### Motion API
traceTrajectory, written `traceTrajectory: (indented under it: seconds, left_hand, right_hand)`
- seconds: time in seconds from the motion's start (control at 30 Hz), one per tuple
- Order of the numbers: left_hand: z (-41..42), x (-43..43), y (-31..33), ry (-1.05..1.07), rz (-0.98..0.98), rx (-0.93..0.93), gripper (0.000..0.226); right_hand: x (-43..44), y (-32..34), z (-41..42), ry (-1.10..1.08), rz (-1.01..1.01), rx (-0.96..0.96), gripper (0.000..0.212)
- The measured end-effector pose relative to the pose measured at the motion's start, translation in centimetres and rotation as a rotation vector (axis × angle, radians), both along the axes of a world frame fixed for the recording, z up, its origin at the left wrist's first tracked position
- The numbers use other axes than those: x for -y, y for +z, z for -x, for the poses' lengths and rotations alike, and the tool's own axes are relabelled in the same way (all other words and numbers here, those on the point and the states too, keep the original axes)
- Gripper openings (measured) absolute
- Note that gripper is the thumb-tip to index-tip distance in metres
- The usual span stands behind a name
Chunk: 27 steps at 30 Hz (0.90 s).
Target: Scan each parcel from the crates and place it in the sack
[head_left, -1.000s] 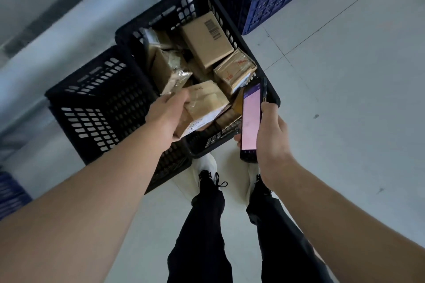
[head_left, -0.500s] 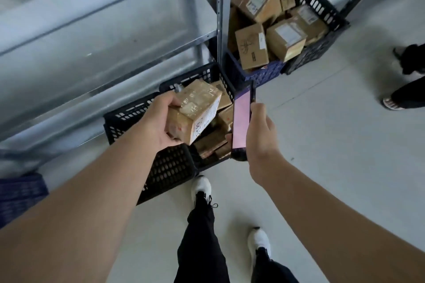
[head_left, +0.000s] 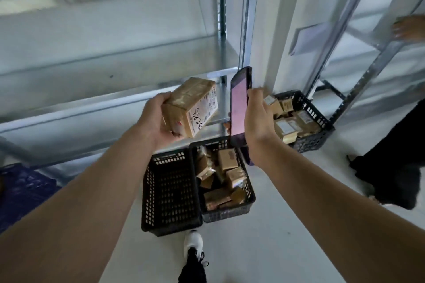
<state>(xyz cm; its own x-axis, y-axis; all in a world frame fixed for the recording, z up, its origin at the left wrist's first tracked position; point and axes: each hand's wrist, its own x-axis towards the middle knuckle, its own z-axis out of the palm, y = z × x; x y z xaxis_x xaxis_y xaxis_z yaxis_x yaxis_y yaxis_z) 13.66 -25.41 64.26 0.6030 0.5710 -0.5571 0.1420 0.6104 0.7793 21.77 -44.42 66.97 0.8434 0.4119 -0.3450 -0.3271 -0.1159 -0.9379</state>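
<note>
My left hand point(head_left: 158, 119) grips a small taped cardboard parcel point(head_left: 193, 107) with a white label and handwritten digits on the side facing right. My right hand point(head_left: 257, 122) holds a handheld scanner point(head_left: 240, 104) upright, its pink screen turned toward the parcel's label, a short gap between them. Both are raised in front of me above a black crate point(head_left: 249, 195) on the floor that holds several cardboard parcels. No sack is in view.
An empty black crate point(head_left: 170, 190) stands against the parcel crate's left side. Another black crate point(head_left: 317, 131) of parcels sits farther right by grey metal shelving point(head_left: 128, 71). A blue crate point(head_left: 20, 193) is at the left edge. Another person's legs point(head_left: 395, 158) and hand point(head_left: 409, 27) are at right.
I lifted the parcel out of the crate and straightened up. Both hands rose with parcel and scanner, the label now facing the scanner. The view tilted up toward the shelving.
</note>
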Motion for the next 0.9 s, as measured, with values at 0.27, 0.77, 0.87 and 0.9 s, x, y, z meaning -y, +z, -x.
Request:
traceTrajectory:
  seconds: [0.27,0.77,0.87,0.9]
  left_hand:
    - [6.3,-0.9,13.3,0.068,-0.173,0.066,0.035]
    - [22.6,-10.0,25.0,0.132,-0.294,0.424,0.032]
    - [26.0,-12.6,26.0,0.135,-0.329,0.435,0.031]
    - [27.0,-13.3,26.3,0.138,-0.34,0.438,0.032]
  right_hand:
    - [-0.9,12.5,5.3,0.071,-0.129,0.166,0.042]
    - [-9.0,25.4,19.2,0.212,-0.315,0.191,0.049]
    - [-11.0,26.5,22.3,0.26,-0.33,0.195,0.05]
    - [-11.5,26.8,23.2,0.273,-0.336,0.192,0.051]
